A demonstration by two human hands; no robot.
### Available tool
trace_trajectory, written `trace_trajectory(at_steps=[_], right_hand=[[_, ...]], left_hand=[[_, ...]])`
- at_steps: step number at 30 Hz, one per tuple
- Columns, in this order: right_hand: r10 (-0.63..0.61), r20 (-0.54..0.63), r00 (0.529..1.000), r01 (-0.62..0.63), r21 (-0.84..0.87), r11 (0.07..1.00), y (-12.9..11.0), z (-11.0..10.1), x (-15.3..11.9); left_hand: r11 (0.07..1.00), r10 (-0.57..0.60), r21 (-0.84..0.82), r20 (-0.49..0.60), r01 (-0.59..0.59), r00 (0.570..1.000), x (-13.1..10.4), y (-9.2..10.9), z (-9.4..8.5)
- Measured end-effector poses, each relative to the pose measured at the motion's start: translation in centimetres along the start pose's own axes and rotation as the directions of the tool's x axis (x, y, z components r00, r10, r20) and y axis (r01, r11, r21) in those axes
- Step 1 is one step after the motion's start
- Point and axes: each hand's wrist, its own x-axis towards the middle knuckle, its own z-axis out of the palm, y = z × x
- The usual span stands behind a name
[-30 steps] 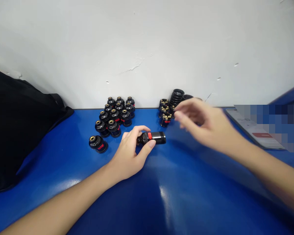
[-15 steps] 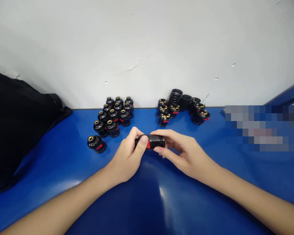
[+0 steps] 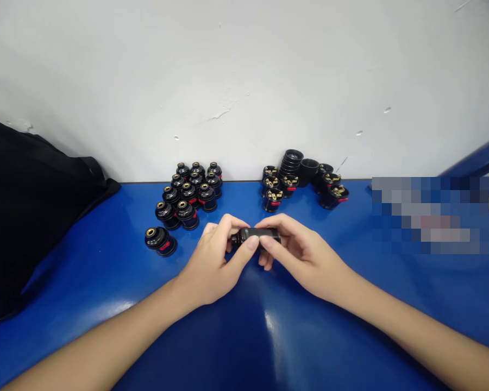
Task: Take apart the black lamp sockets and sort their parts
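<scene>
Both hands grip a black lamp holder (image 3: 250,234) lying sideways just above the blue table. My left hand (image 3: 212,266) is closed around its narrower, stepped end, the thumb pressed along the near side. My right hand (image 3: 309,252) is closed around the wider end, its thumb tip meeting the left one. Fingers cover much of the lamp holder, and no red part shows on it. Left of my hands, a single lamp holder (image 3: 162,242) with a brass-rimmed hole and a red tab leans on the table. Behind it stand several similar lamp holders (image 3: 188,194) in a cluster.
Several black socket bodies (image 3: 273,200) with brass contacts and red tabs stand near the wall, with more (image 3: 334,197) farther right. Between them are a stack of black ringed shells (image 3: 292,163) and a black cup (image 3: 309,172). Black cloth (image 3: 32,206) lies left; a blurred patch (image 3: 427,217) is right.
The lamp holder has turned in my hands, so its red part no longer shows. My right thumb has moved left along it to meet my left thumb.
</scene>
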Motion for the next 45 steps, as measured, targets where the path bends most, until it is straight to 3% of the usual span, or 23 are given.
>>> trace_trajectory(at_steps=[3, 6, 10, 12, 14, 17, 21, 27, 31, 34, 36, 38, 42, 45], right_hand=[[-0.151, -0.039, 0.988, 0.152, 0.025, 0.988, 0.2, 0.1, -0.2], [-0.227, -0.074, 0.971, 0.226, -0.021, 0.974, 0.1, 0.2, -0.4], [-0.139, -0.045, 0.989, 0.137, -0.041, 0.990, -0.1, -0.2, -0.5], [-0.075, -0.020, 0.997, 0.073, -0.075, 0.995, -0.1, -0.6, -0.5], [-0.089, -0.008, 0.996, 0.086, -0.146, 0.985, -0.1, -0.9, -0.5], [-0.240, -0.008, 0.971, 0.225, -0.311, 0.923, -0.3, -1.1, -0.6], [-0.422, 0.026, 0.906, 0.369, -0.536, 0.759, -0.4, -0.8, -0.9], [-0.446, 0.059, 0.893, 0.389, -0.598, 0.701, -0.2, -0.1, -1.3], [-0.366, 0.040, 0.930, 0.321, -0.576, 0.752, -0.7, -0.5, -1.1], [-0.160, 0.060, 0.985, 0.171, -0.406, 0.898, -1.0, -1.3, -1.0], [-0.030, 0.079, 0.996, 0.050, -0.263, 0.964, -0.9, -1.7, -0.9], [0.024, 0.070, 0.997, -0.012, -0.169, 0.985, -0.5, -1.9, -0.8], [-0.046, 0.019, 0.999, 0.048, -0.122, 0.991, 0.2, -1.7, -0.8], [-0.176, 0.000, 0.984, 0.172, -0.205, 0.964, 0.6, -1.5, -1.0]], left_hand=[[0.997, -0.049, -0.063, 0.000, 0.049, 0.999, 0.2, 0.2, -0.1], [0.997, 0.005, -0.076, -0.001, -0.005, 1.000, 0.2, 0.1, -0.1], [0.995, 0.095, -0.025, 0.009, -0.095, 0.995, 0.0, -0.1, 0.1], [0.996, 0.089, -0.003, 0.014, -0.089, 0.996, -0.1, -0.2, 0.2], [0.999, 0.050, 0.002, 0.014, -0.050, 0.999, 0.0, -0.2, 0.2], [1.000, 0.002, -0.026, 0.025, -0.002, 1.000, 0.0, -0.2, 0.2], [0.997, 0.009, -0.076, 0.046, -0.005, 0.999, 0.2, 0.1, 0.1], [0.996, -0.004, -0.086, 0.046, 0.007, 0.999, 0.2, 0.7, 0.1], [0.993, 0.100, -0.065, 0.002, -0.100, 0.995, 0.0, 0.2, 0.2], [0.987, 0.161, -0.018, -0.015, -0.162, 0.987, 0.0, -0.4, 0.2], [0.985, 0.175, -0.008, -0.002, -0.175, 0.985, 0.1, -0.6, 0.2], [0.986, 0.168, -0.012, 0.006, -0.168, 0.986, 0.1, -0.7, 0.2], [0.997, 0.080, -0.019, 0.006, -0.080, 0.997, 0.2, -0.4, 0.3], [0.998, 0.040, -0.041, 0.016, -0.039, 0.999, 0.2, -0.1, 0.3]])
